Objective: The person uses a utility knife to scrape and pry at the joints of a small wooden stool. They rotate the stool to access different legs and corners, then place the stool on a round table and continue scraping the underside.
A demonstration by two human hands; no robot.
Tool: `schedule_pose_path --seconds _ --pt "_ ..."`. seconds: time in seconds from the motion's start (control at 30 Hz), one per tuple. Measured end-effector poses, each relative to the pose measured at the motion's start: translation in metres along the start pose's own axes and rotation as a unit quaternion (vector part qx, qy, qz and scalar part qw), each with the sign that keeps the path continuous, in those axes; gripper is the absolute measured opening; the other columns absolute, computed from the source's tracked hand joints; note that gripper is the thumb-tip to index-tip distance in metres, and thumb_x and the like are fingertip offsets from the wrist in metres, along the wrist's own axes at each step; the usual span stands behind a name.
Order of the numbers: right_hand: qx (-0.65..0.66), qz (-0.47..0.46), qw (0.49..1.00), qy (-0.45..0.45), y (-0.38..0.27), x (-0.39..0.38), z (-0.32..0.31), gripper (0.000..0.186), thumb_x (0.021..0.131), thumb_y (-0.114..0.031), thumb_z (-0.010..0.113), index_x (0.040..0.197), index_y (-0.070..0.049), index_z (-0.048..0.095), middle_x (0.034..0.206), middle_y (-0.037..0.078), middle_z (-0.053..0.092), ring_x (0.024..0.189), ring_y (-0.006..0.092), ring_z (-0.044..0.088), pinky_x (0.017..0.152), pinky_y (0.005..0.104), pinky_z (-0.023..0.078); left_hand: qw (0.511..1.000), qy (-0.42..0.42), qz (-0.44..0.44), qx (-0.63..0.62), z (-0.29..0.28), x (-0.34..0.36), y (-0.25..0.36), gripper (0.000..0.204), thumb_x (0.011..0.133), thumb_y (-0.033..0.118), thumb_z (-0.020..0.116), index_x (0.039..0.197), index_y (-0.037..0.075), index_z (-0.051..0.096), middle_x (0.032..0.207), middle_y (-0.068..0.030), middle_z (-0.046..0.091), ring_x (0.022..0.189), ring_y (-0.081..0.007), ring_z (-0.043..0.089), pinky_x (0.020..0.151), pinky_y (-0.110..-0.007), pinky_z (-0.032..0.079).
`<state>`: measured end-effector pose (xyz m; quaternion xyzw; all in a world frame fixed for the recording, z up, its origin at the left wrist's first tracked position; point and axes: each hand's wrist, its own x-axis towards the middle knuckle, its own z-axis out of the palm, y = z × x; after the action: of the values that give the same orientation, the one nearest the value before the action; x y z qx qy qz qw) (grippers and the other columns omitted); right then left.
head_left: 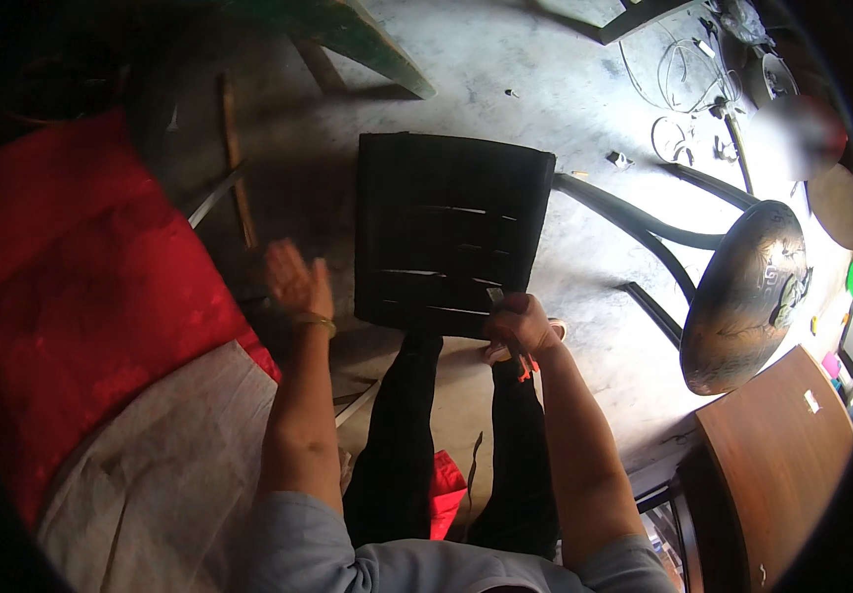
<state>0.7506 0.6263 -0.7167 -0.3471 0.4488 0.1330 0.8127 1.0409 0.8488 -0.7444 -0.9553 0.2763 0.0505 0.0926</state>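
In front of my legs stands a black, squarish, seat-like panel (451, 232) with several thin slits that show light through. My right hand (517, 322) is closed at its near right corner, around a slim hand tool (524, 364) with a grey metal end poking up and an orange end below. The tool's exact kind is hard to make out, since the fingers cover its middle. Left of the panel, my left hand (300, 279) is raised with its fingers stretched out and slightly blurred. Nothing is in it, and it does not touch the panel.
Red cloth (100, 277) and a greyish sheet (179, 465) fill the left side. A wooden strip (236, 158) lies on the floor beyond. To the right are a round-topped stool (747, 296) lying tipped over and a brown wooden cabinet (782, 455). Loose cables (688, 74) lie at the far right.
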Motion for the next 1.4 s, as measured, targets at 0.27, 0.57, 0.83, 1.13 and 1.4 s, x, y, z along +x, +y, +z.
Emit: schedule_pose_path --seconds 0.27,0.57,0.83,1.13,1.4 --pt "0.079 -0.008 0.997 0.025 -0.017 -0.012 0.016 0.016 0.078 -0.009 0.053 0.087 0.004 0.058 0.072 0.013 0.064 0.056 0.0206 0.061 0.049 0.0296 0.049 0.954 -0.122 -0.104 -0.254 -0.028 -0.06 -0.005 0.052 0.096 0.039 0.038 0.134 0.004 0.043 0.14 -0.0205 0.039 0.131 -0.0332 0.035 0.11 -0.039 0.025" --pt "0.195 -0.09 0.977 0.012 -0.109 -0.089 0.087 0.009 0.089 -0.011 0.053 0.092 -0.004 0.058 0.075 0.008 0.063 0.064 0.0155 0.059 0.059 0.0263 0.047 0.627 -0.406 -0.037 -0.664 -0.189 -0.102 0.087 0.06 0.088 0.018 0.063 0.138 0.003 0.035 0.133 -0.0098 0.046 0.122 -0.0183 0.045 0.103 -0.034 0.034" --pt "0.232 -0.241 0.942 -0.028 -0.219 -0.171 0.133 0.022 0.094 -0.016 0.051 0.109 0.0 0.052 0.091 0.012 0.063 0.076 0.0201 0.061 0.07 0.0297 0.051 0.531 -0.471 0.095 -0.698 -0.328 -0.083 0.112 0.017 0.094 0.016 0.053 0.107 0.005 0.051 0.082 -0.0014 0.056 0.075 -0.0088 0.054 0.066 -0.024 0.044" --pt "0.215 -0.363 0.905 0.061 -0.302 -0.278 0.165 0.048 0.095 -0.03 0.052 0.131 0.001 0.041 0.107 0.011 0.06 0.093 0.0179 0.06 0.081 0.0299 0.049 0.671 -0.255 0.15 -0.68 -0.474 -0.053 0.115 0.017 0.093 0.015 0.054 0.104 0.002 0.056 0.075 -0.0017 0.058 0.064 -0.009 0.055 0.057 -0.023 0.044" --pt "0.115 -0.297 0.946 0.062 -0.278 -0.328 0.174 0.046 0.094 -0.032 0.051 0.126 0.001 0.046 0.108 0.012 0.061 0.097 0.0209 0.061 0.081 0.0322 0.049 0.605 -0.207 0.132 -0.757 -0.559 0.006 0.116 0.016 0.095 0.021 0.051 0.097 0.006 0.051 0.072 -0.0033 0.058 0.056 -0.0089 0.053 0.053 -0.021 0.043"
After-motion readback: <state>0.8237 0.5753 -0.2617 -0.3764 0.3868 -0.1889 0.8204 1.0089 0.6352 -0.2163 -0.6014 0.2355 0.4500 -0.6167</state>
